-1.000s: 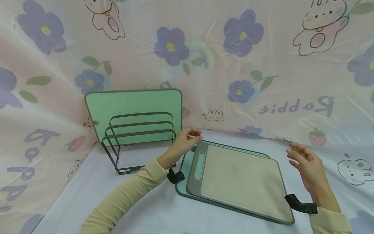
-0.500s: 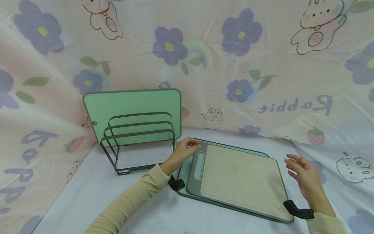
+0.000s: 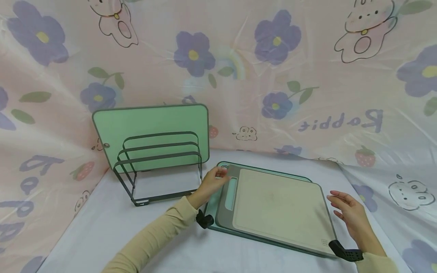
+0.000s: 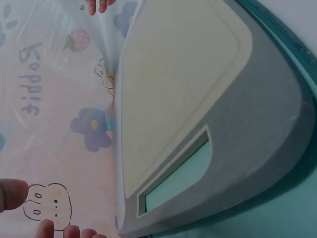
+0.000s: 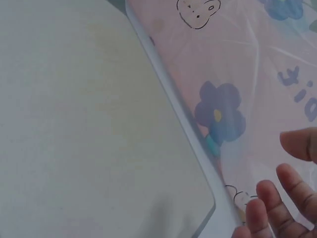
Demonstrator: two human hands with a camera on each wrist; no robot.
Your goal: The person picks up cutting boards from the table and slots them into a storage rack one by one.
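Note:
A beige cutting board (image 3: pixel 280 208) with a grey handle end and a slot lies flat on a larger green cutting board (image 3: pixel 212 206), whose rim shows along the left and back. Over the handle end hovers my left hand (image 3: pixel 212 182), fingers loosely bent with nothing in them; its thumb and fingertips (image 4: pixel 45 229) show at the lower left of the left wrist view. My right hand (image 3: pixel 351 212) is held just beyond the beige board's right edge, fingers relaxed and spread, holding nothing. In the right wrist view its fingers (image 5: pixel 277 198) are apart from the board.
A dark metal rack (image 3: pixel 158 154) with several upright loops stands on the white tabletop (image 3: pixel 164 246) at left. Another green cutting board (image 3: pixel 150 121) stands upright at its back. Behind hangs a curtain (image 3: pixel 239 94) printed with flowers and rabbits.
My left hand has lowered slightly toward the board's handle end. The right hand has come down and nearer to the board's right edge. The boards and rack stay put.

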